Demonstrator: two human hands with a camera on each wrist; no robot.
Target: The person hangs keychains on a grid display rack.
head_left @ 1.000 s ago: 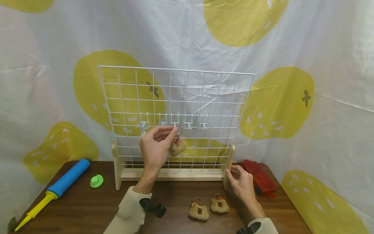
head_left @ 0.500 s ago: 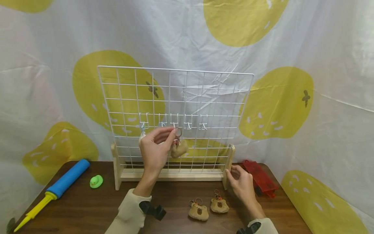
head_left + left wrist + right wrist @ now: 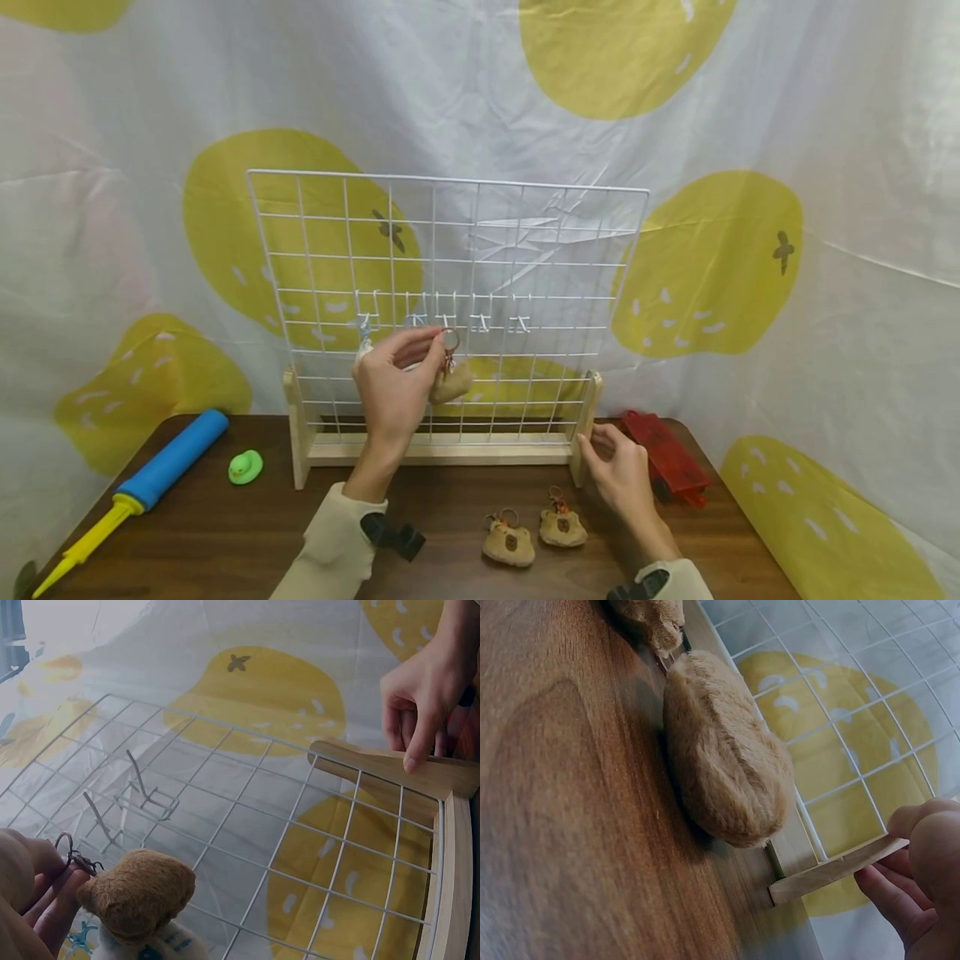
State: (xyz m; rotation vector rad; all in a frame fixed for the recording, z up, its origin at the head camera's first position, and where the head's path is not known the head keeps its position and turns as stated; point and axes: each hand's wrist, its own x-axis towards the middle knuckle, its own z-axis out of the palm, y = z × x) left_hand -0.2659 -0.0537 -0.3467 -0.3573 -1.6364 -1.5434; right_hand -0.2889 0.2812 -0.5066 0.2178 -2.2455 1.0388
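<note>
My left hand point(image 3: 390, 392) pinches the metal ring point(image 3: 450, 339) of a tan plush keychain point(image 3: 452, 383), which dangles in front of the white wire grid rack. Just behind the ring, several white double-pronged hooks point(image 3: 481, 323) line one row of the grid. In the left wrist view the plush point(image 3: 139, 892) hangs beside the fingers, near two hook prongs. My right hand point(image 3: 618, 471) grips the rack's right wooden post point(image 3: 588, 429) between thumb and fingers. Two bear-faced plush keychains, one on the left point(image 3: 509, 543) and one on the right point(image 3: 562, 527), lie on the table.
A blue and white item point(image 3: 365, 329) hangs from the leftmost hook, partly behind the left hand. On the table's left side are a blue and yellow hand pump point(image 3: 172, 458) and a green rubber duck point(image 3: 245, 467). A red plastic object point(image 3: 667, 458) lies behind the right hand.
My left hand has shifted slightly left with the keychain, and the plush has swung and turned on its ring. The right hand keeps its hold on the post.
</note>
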